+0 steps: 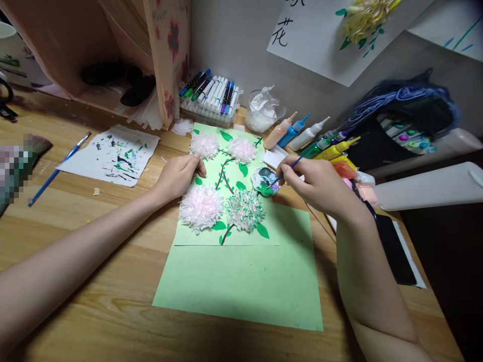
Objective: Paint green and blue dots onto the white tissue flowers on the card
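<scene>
My right hand (317, 181) grips a thin blue paintbrush (292, 168), its tip in the green paint of a small flower-shaped palette (260, 176). My left hand (181, 176) rests on the left edge of a light green paper picture (236, 236), fingers curled; whether they pinch the edge I cannot tell. The picture bears pink-white tissue-paper flowers, such as the lower left one (201, 207), plus green leaves and dark stems. The lower right flower (246, 210) is dabbed with green. Under the picture lies a larger green sheet (241, 286).
Paint bottles (302, 133) stand at the back right, next to a clear cup with white tissue (262, 113). Markers (215, 93) fill a case behind the picture. A paint-stained cloth (121, 156) and another blue brush (56, 171) lie left. A black phone (396, 251) lies right.
</scene>
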A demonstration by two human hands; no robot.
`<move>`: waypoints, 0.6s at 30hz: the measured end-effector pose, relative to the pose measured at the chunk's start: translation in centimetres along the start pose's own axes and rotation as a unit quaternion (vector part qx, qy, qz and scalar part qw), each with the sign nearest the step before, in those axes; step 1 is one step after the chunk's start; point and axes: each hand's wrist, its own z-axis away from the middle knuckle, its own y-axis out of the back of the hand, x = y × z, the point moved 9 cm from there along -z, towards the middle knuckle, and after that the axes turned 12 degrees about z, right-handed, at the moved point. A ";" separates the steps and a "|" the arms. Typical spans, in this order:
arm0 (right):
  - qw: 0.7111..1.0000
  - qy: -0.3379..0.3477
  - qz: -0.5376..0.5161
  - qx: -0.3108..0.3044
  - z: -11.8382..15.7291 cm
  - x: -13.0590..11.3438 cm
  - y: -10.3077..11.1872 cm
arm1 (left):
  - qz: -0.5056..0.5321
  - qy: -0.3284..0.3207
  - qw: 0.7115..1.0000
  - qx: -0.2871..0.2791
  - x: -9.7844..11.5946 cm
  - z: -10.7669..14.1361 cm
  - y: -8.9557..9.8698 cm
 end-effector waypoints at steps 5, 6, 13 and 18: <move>1.000 -0.009 -0.005 -0.010 0.1 0.0 0.0 | 0.003 -0.001 1.000 0.002 0.0 0.0 0.0; 1.000 -0.007 -0.002 -0.020 0.1 0.0 -0.2 | 0.002 0.000 1.000 0.002 0.0 0.0 0.0; 0.999 -0.028 -0.018 -0.005 0.1 0.1 0.5 | -0.001 -0.004 1.000 -0.003 -0.1 0.0 -0.1; 0.999 -0.017 0.001 -0.042 0.0 0.0 -0.2 | 0.003 0.001 1.000 0.000 -0.1 0.0 0.0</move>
